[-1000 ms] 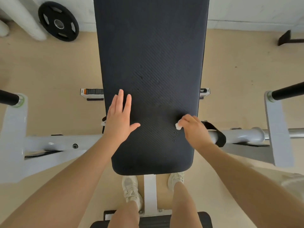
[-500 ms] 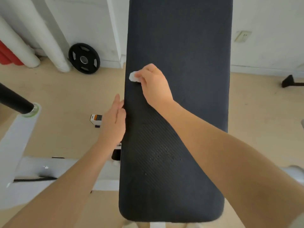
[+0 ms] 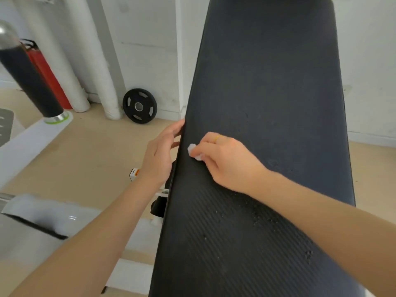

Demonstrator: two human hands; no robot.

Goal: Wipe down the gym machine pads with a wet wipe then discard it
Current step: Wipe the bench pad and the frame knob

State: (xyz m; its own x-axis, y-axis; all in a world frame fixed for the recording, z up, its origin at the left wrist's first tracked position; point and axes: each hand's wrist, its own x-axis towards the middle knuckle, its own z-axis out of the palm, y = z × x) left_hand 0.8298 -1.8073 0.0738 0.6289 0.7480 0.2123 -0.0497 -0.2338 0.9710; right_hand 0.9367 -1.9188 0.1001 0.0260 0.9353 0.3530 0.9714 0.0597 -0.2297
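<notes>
A long black bench pad (image 3: 267,86) runs up the middle of the view, ribbed and scuffed on its lower part. My right hand (image 3: 227,161) pinches a small crumpled white wet wipe (image 3: 194,152) and presses it on the pad close to the left edge. My left hand (image 3: 159,156) sits at that left edge just beside the wipe, its fingers curled round the rim of the pad.
A black weight plate (image 3: 139,106) leans on the white wall at the back left. White pipes (image 3: 102,67) and a red cylinder (image 3: 48,76) stand further left. A black handle (image 3: 27,80) on the white machine frame (image 3: 32,144) juts in at left.
My right hand has swept the wipe from the pad's lower right across to its left edge. My left hand has slid off the pad face onto its left rim. The view has tilted up.
</notes>
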